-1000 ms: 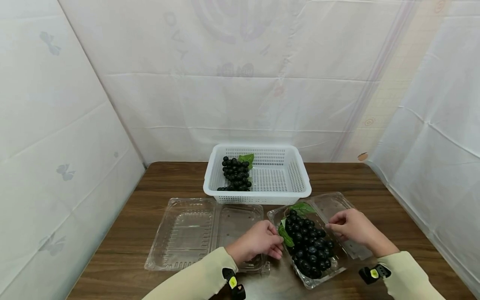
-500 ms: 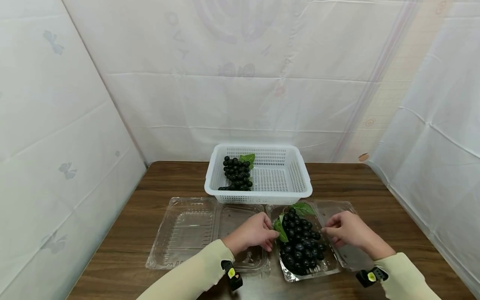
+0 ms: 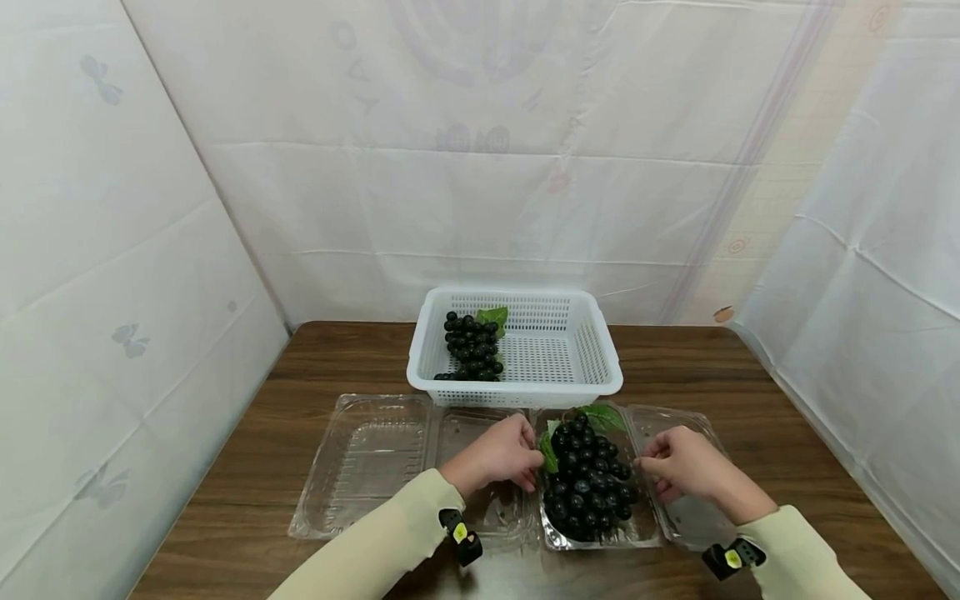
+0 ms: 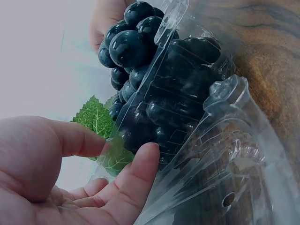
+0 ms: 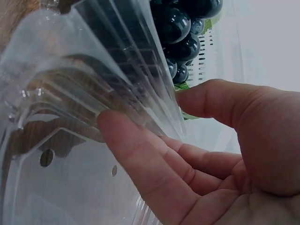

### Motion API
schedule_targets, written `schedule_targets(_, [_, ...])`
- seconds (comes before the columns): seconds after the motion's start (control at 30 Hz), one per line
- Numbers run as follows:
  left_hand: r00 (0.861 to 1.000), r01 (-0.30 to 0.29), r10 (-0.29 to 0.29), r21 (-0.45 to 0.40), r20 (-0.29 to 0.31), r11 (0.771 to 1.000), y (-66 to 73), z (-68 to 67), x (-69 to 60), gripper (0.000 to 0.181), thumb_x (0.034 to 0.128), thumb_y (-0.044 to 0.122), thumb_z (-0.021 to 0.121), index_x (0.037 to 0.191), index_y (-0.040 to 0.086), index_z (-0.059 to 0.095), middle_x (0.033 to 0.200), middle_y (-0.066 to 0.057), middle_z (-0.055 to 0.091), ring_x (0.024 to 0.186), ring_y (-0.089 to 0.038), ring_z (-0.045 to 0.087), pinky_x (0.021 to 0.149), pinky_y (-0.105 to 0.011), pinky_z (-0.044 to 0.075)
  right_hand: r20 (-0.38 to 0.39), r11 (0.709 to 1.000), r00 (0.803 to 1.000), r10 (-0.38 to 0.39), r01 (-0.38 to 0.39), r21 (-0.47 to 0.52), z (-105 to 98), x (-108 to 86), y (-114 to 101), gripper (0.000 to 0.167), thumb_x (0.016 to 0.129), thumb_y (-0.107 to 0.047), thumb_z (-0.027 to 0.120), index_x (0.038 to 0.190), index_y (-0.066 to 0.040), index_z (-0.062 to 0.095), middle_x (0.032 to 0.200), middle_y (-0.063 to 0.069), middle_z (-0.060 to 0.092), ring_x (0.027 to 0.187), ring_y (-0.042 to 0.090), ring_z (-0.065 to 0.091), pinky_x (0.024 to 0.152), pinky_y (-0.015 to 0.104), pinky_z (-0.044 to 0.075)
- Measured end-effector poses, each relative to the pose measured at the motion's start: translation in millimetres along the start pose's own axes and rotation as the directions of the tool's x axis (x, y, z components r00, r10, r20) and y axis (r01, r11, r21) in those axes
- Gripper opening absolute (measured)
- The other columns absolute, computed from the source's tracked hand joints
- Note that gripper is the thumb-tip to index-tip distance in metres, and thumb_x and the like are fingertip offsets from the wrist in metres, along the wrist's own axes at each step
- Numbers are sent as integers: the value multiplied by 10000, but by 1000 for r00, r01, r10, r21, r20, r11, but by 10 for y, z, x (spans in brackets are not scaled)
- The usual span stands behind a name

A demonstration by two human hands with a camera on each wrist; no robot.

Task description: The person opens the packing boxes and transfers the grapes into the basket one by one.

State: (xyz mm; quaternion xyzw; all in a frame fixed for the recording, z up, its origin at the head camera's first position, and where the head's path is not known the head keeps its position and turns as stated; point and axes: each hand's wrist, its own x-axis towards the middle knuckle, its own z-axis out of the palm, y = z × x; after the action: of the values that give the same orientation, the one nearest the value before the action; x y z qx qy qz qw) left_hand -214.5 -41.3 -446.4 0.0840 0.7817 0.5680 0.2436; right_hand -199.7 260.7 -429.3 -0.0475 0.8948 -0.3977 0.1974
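Observation:
A dark grape bunch [image 3: 588,483] with green leaves lies in the right clear plastic clamshell container [image 3: 641,533], whose lid is folded out to the right. My left hand [image 3: 498,457] pinches this container's left rim between thumb and fingers, beside a leaf [image 4: 96,117]. On the opposite side my right hand [image 3: 686,467] pinches the rim by the lid fold, with the thumb inside and the fingers under the outer wall [image 5: 126,61]. A second clear clamshell container [image 3: 360,467] lies open at the left, its lid partly hidden behind my left hand.
A white perforated basket [image 3: 543,387] stands behind the containers, with another dark grape bunch [image 3: 472,346] in its left part. All rest on a brown wooden table [image 3: 247,467]. White sheeting [image 3: 450,208] encloses the back and sides.
Both hands have moved the right container a little to the left and turned it from slanted to nearly straight. The grapes moved with it. The basket and left container stay put.

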Motion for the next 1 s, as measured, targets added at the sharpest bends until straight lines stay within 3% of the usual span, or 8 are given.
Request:
schedule_targets(0.13, [1000,8,-8,11,2,1000,9,-10,-6,277,932,-23,615,1171,-53,478,860,-174,602,579,-229,654,635,-442,643,-6,1000,1000,16,-16,-23,9,0,-26,168,972,-155,684,917,4,697,739,78,687,647,188,698,590,363,630])
schedule_targets(0.23, [1000,11,-11,31,-3,999,8,3,-15,336,932,-10,626,1231,-47,476,860,-214,646,589,-260,673,634,-444,640,-27,995,999,18,-20,-95,-16,-6,-79,164,950,-170,713,924,-10,701,715,68,680,598,179,668,563,349,603])
schedule_targets(0.43, [1000,21,-20,68,-13,997,10,40,-23,535,917,-7,639,1401,-65,420,844,-220,694,579,-273,700,627,-431,639,-99,946,990,-101,65,-318,-116,-14,-294,340,903,-246,773,1080,37,706,898,88,725,706,157,656,612,352,559])
schedule_targets(0.53, [1000,24,-24,71,-7,997,11,49,-28,578,921,-5,645,1438,-66,394,851,-218,696,572,-260,695,630,-430,639,-111,934,986,-122,77,-348,-99,-9,-438,442,908,-295,772,1176,47,691,961,79,737,721,156,681,618,348,572])
schedule_targets(0.7, [1000,31,-31,101,-1,994,20,58,-43,603,932,11,651,1465,-62,379,825,-209,695,577,-264,699,628,-422,636,-57,943,993,-101,78,-322,46,-26,-694,486,918,-353,763,1193,39,685,822,23,722,563,164,659,556,311,548])
schedule_targets(0.83, [999,46,-45,128,-7,991,36,57,-52,598,940,28,650,1468,-51,382,777,-182,700,593,-280,713,634,-416,636,-31,936,999,-44,31,-350,184,-21,-834,549,918,-403,755,1235,37,668,652,39,677,476,176,616,637,326,569])
schedule_targets(1.0, [998,56,-55,126,-11,990,46,63,-58,608,936,28,651,1476,-37,380,720,-176,708,569,-272,713,628,-417,635,-37,911,999,-1,-15,-413,308,47,-872,441,911,-438,751,1011,-14,684,500,27,543,393,132,486,536,298,500])
